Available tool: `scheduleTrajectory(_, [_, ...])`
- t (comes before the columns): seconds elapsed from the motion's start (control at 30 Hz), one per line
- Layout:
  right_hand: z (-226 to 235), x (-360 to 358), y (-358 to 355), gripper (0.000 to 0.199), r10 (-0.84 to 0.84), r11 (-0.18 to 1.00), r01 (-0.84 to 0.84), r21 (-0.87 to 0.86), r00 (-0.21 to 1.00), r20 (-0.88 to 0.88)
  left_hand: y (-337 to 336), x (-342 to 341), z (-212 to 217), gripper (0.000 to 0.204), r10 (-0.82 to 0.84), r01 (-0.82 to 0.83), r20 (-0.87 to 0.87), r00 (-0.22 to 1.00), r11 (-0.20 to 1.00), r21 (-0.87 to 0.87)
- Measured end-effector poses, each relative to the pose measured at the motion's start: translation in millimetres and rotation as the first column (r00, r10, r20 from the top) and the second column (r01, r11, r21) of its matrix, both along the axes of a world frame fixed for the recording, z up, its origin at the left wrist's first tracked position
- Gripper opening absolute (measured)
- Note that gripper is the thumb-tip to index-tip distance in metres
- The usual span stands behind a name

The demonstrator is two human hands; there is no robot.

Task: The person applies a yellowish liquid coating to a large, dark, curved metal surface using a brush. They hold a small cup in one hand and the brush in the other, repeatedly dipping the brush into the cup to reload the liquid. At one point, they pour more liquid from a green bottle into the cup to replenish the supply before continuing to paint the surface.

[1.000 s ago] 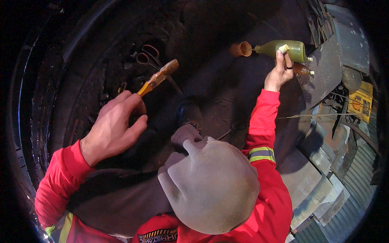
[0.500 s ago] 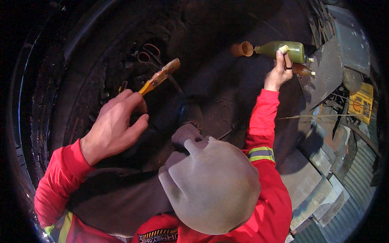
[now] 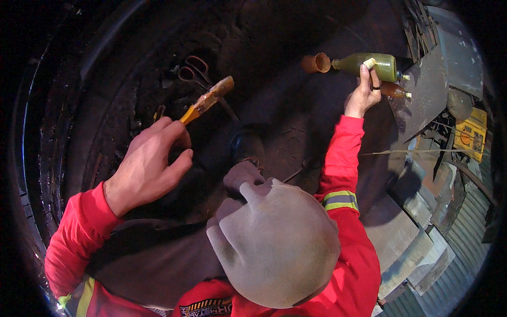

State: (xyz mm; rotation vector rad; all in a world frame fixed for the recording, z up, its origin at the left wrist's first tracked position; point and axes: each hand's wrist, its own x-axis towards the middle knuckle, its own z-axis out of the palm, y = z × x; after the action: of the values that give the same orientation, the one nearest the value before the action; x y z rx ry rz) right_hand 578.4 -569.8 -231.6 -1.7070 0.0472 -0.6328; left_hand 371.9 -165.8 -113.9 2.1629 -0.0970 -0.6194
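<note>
My left hand (image 3: pixel 150 161) is closed round the yellow handle of a paintbrush (image 3: pixel 212 98). Its bristles look brown and stained, and they point up and to the right. Beyond the brush lie scissors (image 3: pixel 195 70) with reddish-brown handles. At the upper right, my right hand (image 3: pixel 364 92) pinches a small pale-yellow ridged piece (image 3: pixel 369 63) that looks like a bottle cap. Right behind these fingers is a green bottle (image 3: pixel 351 62); whether they touch it I cannot tell. An amber-brown bottle (image 3: pixel 392 89) with a light cap is partly hidden by my hand. Left of the green bottle's neck is an orange-brown cup (image 3: pixel 320 63).
A large grey rounded shape (image 3: pixel 280 243) fills the lower middle, between my red sleeves. Flat boards and sheets (image 3: pixel 391 232) lie piled at the right, beside corrugated metal (image 3: pixel 470 243). A yellow box-like object (image 3: pixel 471 134) and a thin stick (image 3: pixel 417 151) are there too.
The view has shifted very slightly. Both hands keep their places, still on the paintbrush and the pale-yellow piece.
</note>
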Motion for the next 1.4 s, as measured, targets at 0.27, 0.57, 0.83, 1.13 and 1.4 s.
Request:
scheduleTrajectory(0.27, [0.1,-0.5,-2.1,0.037,-0.004,1.0,0.004,0.006,1.0,-0.023,0.1,1.1,0.8,0.018,-0.003,0.003,-0.004,1.0,1.0,-0.004])
scheduleTrajectory(0.57, [-7.0,0.9,-6.2,0.036,-0.007,1.0,0.007,0.017,1.0,-0.029,-1.2,0.7,1.4,0.018,-0.002,0.002,0.004,1.0,1.0,0.001])
scheduleTrajectory(0.83, [-6.7,0.7,-4.4,0.034,-0.013,1.0,0.013,0.001,0.999,-0.045,-0.1,-0.1,0.2,0.018,0.006,-0.006,0.013,1.0,1.0,-0.014])
scheduleTrajectory(1.13, [-15.5,4.9,-13.4,0.035,-0.026,0.998,0.023,-0.057,0.998,-0.051,-0.2,-0.3,1.1,0.018,-0.001,0.001,0.011,1.0,1.0,-0.004])
scheduleTrajectory(1.4, [-11.1,1.9,-5.6,0.03,-0.02,1.0,0.019,-0.004,0.998,-0.063,-0.3,0.4,2.1,0.017,-0.002,0.002,-0.002,1.0,1.0,-0.013])
